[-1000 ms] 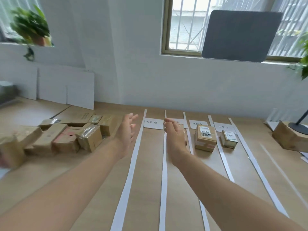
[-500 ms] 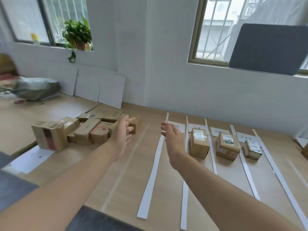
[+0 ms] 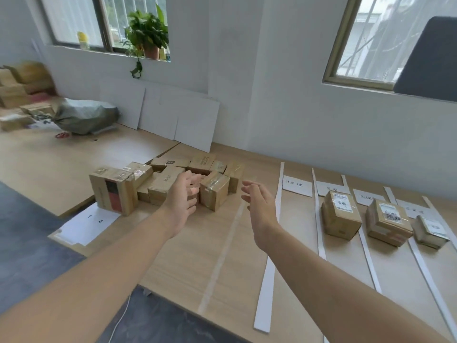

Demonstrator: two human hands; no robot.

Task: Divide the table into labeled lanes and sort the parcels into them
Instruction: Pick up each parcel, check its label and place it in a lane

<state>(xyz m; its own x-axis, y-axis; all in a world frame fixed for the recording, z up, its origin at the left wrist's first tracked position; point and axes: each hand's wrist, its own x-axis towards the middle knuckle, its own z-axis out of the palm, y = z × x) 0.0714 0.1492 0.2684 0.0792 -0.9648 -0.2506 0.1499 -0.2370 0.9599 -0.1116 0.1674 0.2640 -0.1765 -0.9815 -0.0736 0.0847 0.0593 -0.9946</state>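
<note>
As paper strips [image 3: 269,256] & labels [image 3: 296,185] mark lanes w/ three sorted parcels [image 3: 340,216], step = next pick: left hand [image 3: 183,194] & right hand [image 3: 259,206], fingers spread, empty, near taped parcel [image 3: 214,193] in unsorted pile [image 3: 113,186], left part of table [image 3: 188,258]; next, prob. clasp it.

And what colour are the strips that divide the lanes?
White: the paper strips show best in the head view.

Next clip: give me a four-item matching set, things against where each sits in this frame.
Things: 1 potted plant; 2 grey bag; 3 numbered sheet; 4 left hand.
Places: A near-left table corner; B window sill; C at the unsorted parcels; D far left, by stacked boxes.
Pairs: 1-B, 2-D, 3-A, 4-C.
</note>
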